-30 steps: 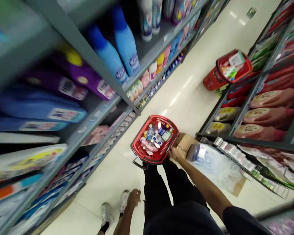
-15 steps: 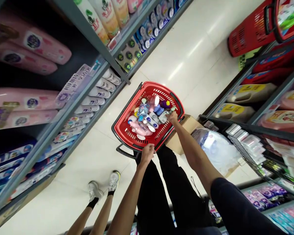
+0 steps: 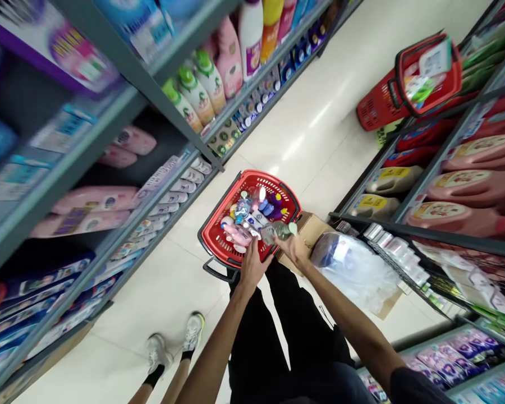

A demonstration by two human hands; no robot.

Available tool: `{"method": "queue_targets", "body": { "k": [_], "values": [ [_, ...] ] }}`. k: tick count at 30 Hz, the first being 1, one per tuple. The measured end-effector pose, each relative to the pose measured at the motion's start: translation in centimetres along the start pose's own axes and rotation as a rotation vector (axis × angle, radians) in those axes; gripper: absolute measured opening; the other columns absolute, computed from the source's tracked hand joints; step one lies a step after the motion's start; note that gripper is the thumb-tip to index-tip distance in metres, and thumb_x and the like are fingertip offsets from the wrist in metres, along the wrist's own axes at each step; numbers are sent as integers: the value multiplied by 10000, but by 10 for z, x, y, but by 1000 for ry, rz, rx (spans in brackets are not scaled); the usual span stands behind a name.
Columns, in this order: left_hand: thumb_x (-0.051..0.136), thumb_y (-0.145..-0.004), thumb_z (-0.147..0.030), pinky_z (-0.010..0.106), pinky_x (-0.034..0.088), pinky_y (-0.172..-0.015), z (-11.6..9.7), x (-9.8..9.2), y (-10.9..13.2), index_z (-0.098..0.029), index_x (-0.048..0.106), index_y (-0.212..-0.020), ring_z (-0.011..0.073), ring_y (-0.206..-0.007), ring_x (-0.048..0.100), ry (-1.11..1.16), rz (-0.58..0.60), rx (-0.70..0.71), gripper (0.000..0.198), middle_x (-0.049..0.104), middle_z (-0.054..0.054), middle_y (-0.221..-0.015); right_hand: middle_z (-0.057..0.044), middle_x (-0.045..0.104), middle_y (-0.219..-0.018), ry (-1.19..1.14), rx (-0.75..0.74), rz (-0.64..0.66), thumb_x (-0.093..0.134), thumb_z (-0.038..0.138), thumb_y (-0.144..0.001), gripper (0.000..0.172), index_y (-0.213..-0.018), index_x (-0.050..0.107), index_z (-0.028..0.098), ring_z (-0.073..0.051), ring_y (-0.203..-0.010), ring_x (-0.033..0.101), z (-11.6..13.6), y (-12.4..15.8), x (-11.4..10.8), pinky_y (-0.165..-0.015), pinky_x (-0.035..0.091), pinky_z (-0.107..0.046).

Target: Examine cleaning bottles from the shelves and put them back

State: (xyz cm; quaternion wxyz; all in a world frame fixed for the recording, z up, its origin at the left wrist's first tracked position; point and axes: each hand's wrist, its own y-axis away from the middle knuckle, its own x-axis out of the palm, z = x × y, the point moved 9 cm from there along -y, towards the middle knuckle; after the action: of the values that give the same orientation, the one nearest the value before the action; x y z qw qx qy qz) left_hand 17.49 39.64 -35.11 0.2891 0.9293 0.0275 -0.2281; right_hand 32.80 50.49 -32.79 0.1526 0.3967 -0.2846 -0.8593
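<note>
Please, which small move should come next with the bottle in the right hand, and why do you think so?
Probably the right hand should lower the clear bottle and lay it down in the red basket, because it is held just above the basket, over the items already lying inside.

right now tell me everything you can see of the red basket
The red plastic shopping basket has slotted walls, a rounded rim and a black handle at its near side. It is tilted, low over the tiled floor. It holds small bottles and pink packs. The left hand overlaps its near edge, and the right hand holds a clear bottle just over it.
</note>
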Motion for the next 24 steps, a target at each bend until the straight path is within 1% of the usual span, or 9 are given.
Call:
{"method": "queue_targets", "body": {
  "k": [2,4,7,9,12,14,19,21,24],
  "values": [
    [710,-869,-351,525,295,-1233,-61,-16,22,-116,329,-1554,334,-1527,297,-128,-85,236,818,375,218,-1601,-106,766,-1012,-31,-64,-47,770,416,-809,415,-1105,649,153,-239,-868,700,36,49,-30,-817,534,-339],
    [643,-918,-331,577,276,-1228,-112,-38,51,-106,328,-1553,351,-1508,332,-184,-178,364,744,413,236,-1570,-82,773,-975,-73,-118,-97,767,429,-801,415,-1123,655,192,-242,-828,714,69,100,-65,-788,561,-357],
    [668,-890,-291,544,368,-1185,-166,-85,91,-168,341,-1544,330,-1431,453,97,-221,315,742,482,205,-1523,-74,775,-1005,-164,-266,-9,737,449,-826,476,-1220,612,213,-230,-783,724,119,168,-114,-725,587,-357],
    [732,-823,-267,477,452,-1130,-201,-119,118,-222,304,-1553,296,-1351,538,381,-153,243,847,519,165,-1492,-84,762,-1098,-254,-395,94,682,461,-883,465,-1272,584,225,-214,-807,728,149,207,-148,-707,593,-341],
    [794,-752,-236,420,487,-1088,-260,-172,164,-242,378,-1501,262,-1222,625,636,-37,179,856,608,115,-1387,-107,727,-1207,-412,-475,109,622,486,-941,413,-1264,602,229,-221,-938,723,183,244,-208,-814,597,-367],
    [846,-697,-238,417,499,-1075,-297,-202,195,-211,474,-1428,280,-1194,647,753,39,159,820,656,115,-1325,-117,696,-1281,-519,-509,152,628,501,-945,434,-1282,610,229,-241,-1069,701,208,260,-234,-934,573,-403],
    [899,-697,-392,482,525,-1057,-362,-240,250,-121,617,-1270,353,-1170,678,1102,180,101,693,719,177,-1226,-101,623,-1429,-758,-739,441,659,500,-945,509,-1381,595,246,-255,-1313,593,283,313,-257,-1132,470,-423],
    [867,-749,-480,480,514,-1077,-381,-254,261,-106,639,-1240,353,-1181,676,1132,116,172,658,725,192,-1216,-96,623,-1433,-828,-771,466,674,507,-936,552,-1413,580,246,-251,-1332,582,301,332,-262,-1169,437,-419],
    [821,-795,-548,466,489,-1112,-399,-272,276,-124,605,-1316,333,-1222,660,1132,-7,283,706,716,183,-1253,-95,624,-1434,-883,-737,397,700,528,-910,595,-1418,587,239,-263,-1330,585,312,353,-268,-1163,448,-426]
  ]
}}
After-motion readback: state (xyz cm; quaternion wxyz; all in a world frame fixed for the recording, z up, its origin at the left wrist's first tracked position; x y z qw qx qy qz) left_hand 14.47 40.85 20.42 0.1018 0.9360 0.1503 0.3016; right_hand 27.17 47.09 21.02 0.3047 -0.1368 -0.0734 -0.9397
